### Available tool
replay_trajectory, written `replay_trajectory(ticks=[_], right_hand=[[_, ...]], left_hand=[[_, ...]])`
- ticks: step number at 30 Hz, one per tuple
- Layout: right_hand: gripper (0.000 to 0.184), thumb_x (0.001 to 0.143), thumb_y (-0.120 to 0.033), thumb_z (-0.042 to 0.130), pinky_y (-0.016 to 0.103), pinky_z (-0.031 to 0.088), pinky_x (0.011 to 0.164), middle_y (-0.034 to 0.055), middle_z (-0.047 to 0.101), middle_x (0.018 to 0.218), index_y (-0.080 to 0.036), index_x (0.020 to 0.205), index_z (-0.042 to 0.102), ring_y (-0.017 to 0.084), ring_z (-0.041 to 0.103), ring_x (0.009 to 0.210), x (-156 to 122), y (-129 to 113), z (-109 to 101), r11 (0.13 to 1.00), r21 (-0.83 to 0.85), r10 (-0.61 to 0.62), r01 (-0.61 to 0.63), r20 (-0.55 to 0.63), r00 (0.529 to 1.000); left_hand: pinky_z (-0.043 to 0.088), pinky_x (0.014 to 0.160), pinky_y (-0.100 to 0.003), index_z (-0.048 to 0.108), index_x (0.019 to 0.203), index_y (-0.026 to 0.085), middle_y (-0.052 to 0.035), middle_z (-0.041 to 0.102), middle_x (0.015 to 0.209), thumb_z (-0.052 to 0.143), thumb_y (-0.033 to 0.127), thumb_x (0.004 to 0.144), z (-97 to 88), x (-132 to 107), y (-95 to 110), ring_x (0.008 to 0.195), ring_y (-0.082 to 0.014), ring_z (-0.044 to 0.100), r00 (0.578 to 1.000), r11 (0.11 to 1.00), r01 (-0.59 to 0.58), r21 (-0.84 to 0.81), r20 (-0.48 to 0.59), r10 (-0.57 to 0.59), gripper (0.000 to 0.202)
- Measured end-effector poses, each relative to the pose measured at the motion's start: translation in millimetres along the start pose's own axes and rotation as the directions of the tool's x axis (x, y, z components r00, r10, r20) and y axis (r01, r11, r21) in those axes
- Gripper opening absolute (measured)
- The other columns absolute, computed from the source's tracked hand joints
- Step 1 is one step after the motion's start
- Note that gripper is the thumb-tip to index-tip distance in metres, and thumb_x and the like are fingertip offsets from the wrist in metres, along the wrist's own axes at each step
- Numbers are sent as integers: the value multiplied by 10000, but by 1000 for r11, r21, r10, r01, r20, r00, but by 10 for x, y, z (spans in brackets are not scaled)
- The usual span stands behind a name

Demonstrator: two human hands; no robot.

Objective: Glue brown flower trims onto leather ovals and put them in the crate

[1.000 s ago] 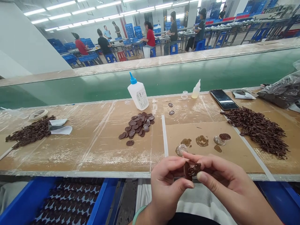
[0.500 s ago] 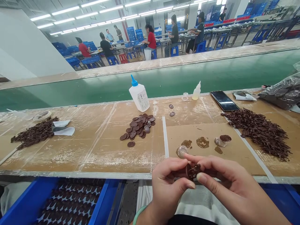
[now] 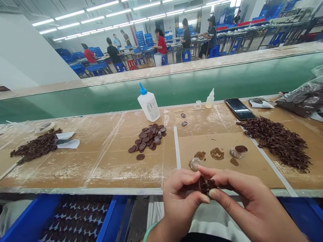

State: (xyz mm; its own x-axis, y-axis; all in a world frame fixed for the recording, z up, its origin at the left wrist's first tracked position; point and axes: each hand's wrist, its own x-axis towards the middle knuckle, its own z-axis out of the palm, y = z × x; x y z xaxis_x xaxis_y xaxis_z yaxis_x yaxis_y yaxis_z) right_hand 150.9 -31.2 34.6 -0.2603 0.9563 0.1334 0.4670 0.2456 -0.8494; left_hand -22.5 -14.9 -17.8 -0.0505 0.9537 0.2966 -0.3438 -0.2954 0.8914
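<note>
Close to the table's front edge, my left hand (image 3: 178,201) is closed around a dark brown piece (image 3: 205,185), probably one of the oval discs, seen nearly edge-on. My right hand (image 3: 243,195) pinches the piece's right side, where a knobbly brown part shows against the disc; fingers hide much of both. Just beyond my fingertips sits a small clear round dish (image 3: 195,163). Left of it lies a pile of brown oval discs (image 3: 148,136). A heap of thin, twig-like brown pieces (image 3: 276,141) is at the right.
A white bottle with blue nozzle (image 3: 150,107), a small dropper bottle (image 3: 210,99) and a phone (image 3: 239,108) stand or lie farther back. Another clear dish (image 3: 236,153) has a disc leaning on it. A blue crate (image 3: 109,215) below left holds rows of brown pieces. People sit at distant tables.
Both hands stay together on the brown piece, which has turned slightly between the fingers. The camera view has shifted a little; the items on the table have not moved.
</note>
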Motion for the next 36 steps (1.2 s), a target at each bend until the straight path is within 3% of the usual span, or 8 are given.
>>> replay_trajectory(ticks=[13,36], right_hand=[[152,949,-324,644,340,632,942,47,766,1252,-275,1010,774,275,743,1135,0,20,-26,999,-25,-40,39,-38,998],[72,902,-303,691,317,646,902,43,794,1171,-267,865,742,273,774,1059,34,53,-7,998,37,-44,49,-111,993]], left_hand=[[554,637,-219,828,907,262,-28,740,765,945,453,651,25,31,28,680,-154,688,996,990,-94,107,14,93,341],[570,647,-249,809,918,265,-31,747,790,961,386,647,-29,16,-24,695,-175,696,996,992,-80,97,40,77,334]])
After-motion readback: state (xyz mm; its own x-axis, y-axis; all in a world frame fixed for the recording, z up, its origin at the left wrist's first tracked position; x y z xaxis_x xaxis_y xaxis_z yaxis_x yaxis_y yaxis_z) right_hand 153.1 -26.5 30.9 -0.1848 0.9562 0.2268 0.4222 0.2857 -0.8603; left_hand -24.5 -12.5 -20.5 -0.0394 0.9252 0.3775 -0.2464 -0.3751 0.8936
